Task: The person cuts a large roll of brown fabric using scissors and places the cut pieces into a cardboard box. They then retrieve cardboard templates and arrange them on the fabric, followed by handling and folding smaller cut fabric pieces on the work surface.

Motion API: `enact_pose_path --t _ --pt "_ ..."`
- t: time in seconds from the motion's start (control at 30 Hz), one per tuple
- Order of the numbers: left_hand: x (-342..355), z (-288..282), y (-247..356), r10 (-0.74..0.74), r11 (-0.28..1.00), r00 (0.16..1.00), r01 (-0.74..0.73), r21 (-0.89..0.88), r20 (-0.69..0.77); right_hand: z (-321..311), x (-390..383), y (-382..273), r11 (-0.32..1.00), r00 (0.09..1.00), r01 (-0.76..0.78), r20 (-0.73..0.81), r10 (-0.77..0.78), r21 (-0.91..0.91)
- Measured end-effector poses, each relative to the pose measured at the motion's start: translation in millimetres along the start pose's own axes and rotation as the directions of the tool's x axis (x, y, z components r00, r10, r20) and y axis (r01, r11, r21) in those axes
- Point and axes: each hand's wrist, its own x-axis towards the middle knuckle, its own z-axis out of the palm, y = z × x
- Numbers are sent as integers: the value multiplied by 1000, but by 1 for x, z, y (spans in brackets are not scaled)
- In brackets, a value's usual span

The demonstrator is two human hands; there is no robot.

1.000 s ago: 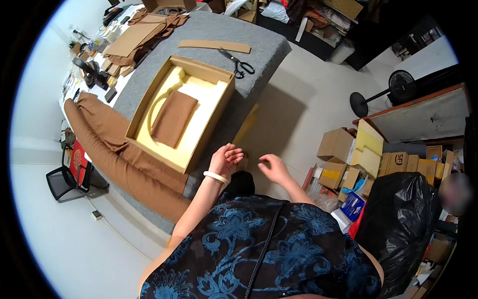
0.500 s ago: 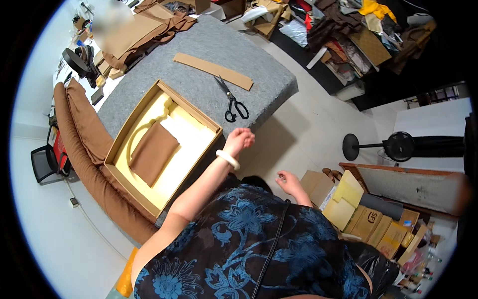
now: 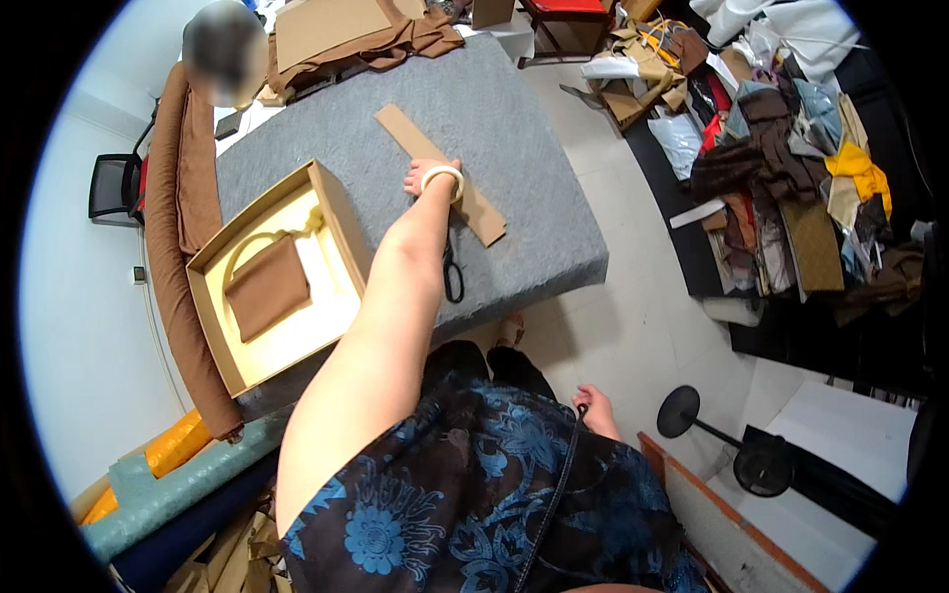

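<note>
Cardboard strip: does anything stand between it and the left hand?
Nothing visible: the left hand is over the strip's middle, contact unclear. The scissors lie close by, partly hidden by the forearm, so how near their blades reach cannot be told.

The strip (image 3: 479, 211) is tan, scissors (image 3: 449, 265) seemingly black

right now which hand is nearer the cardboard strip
Left. The left hand is at the middle of the cardboard strip, covering part of it; the right hand is well away, at the person's right side.
</note>
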Motion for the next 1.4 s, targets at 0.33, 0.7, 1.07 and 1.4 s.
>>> enact_pose_path --t 0.33,0.7,1.07,1.4 --pt "1 1 50 150 901 984 -176 -397 -94 -104 85 -5 975 994 110 36 -106 -193" --pt "-164 -36 -2 660 -119 751 97 -988 -6 -105 111 -222 586 904 185 97 -416 789" --pt "-200 3 -116 520 -33 824 282 -959 224 -37 80 -285 885 716 29 608 -343 465" --pt "-112 27 -142 297 869 860 -424 -256 -415 -13 136 -294 847 845 523 -75 -530 -94"
